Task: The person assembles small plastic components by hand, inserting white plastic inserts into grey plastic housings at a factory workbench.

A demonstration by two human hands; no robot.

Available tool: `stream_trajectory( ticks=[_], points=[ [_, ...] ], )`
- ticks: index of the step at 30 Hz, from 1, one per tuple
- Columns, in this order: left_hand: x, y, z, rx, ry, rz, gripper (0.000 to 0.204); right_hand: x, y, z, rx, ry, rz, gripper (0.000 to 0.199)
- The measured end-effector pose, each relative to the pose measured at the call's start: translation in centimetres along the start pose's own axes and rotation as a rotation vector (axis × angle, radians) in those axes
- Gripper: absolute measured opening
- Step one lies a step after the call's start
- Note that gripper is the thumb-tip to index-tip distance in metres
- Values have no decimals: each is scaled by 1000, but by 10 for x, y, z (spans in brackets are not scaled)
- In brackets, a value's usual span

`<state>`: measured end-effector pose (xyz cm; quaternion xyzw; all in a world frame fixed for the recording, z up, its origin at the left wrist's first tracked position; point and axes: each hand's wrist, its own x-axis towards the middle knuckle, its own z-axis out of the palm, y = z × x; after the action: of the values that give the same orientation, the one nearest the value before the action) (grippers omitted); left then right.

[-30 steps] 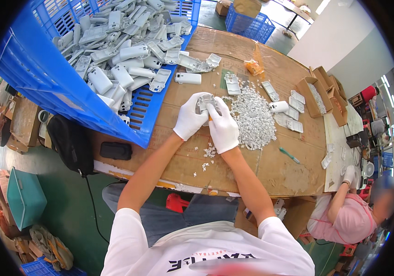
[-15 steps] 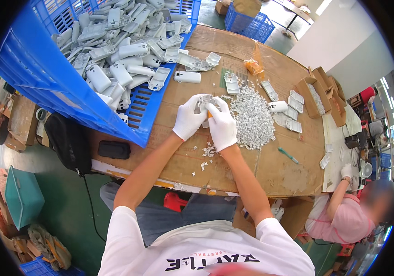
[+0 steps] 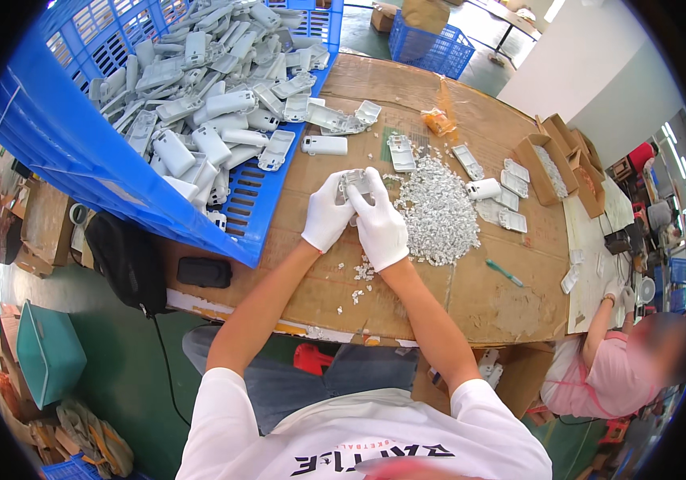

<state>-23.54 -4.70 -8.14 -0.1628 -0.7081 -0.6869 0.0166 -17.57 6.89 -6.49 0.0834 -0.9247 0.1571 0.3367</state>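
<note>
Both my hands wear white gloves and meet above the cardboard-covered table. My left hand is closed on a pale grey plastic shell, an open housing with its hollow side partly showing. My right hand has its thumb and fingers on the same shell; whether anything else sits in its grasp is hidden. Just right of my hands lies a heap of small whitish plastic pieces. A few loose bits lie between my forearms. Beyond my hands are a white shell and a hollow-side-up shell.
A blue crate full of similar shells stands at the left. More shells, a teal pen and an orange packet lie to the right and back. A black case is near the left edge. A co-worker sits at the right.
My right hand's fingers have shifted up over the shell, and an orange spot that showed beside them is now out of sight. The co-worker's hands have moved slightly.
</note>
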Motion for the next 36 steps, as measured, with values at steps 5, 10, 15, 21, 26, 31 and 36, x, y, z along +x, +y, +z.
stream_trajectory(
  ticks=[5, 10, 15, 21, 26, 31, 36],
  points=[
    [1, -1, 2, -25, -4, -8, 38, -3, 3, 4, -5, 9, -14, 48],
    [1, -2, -1, 5, 1, 23, 39, -4, -6, 5, 11, -31, 34, 50],
    [-1, 0, 1, 45, -4, 17, 40, -5, -3, 6, 54, 0, 18, 56],
    [-3, -2, 0, 82, 14, 32, 39, -4, -2, 6, 74, -40, 43, 54],
    [-4, 0, 0, 105, 11, 32, 38, -2, 2, 7, 148, -77, 50, 55],
    [-1, 2, 0, 84, 32, 20, 39, -1, -6, -1, 163, -45, 38, 54],
    [-1, -1, -1, 59, 42, 39, 40, -2, -5, -1, 217, 11, 50, 48]
  ],
)
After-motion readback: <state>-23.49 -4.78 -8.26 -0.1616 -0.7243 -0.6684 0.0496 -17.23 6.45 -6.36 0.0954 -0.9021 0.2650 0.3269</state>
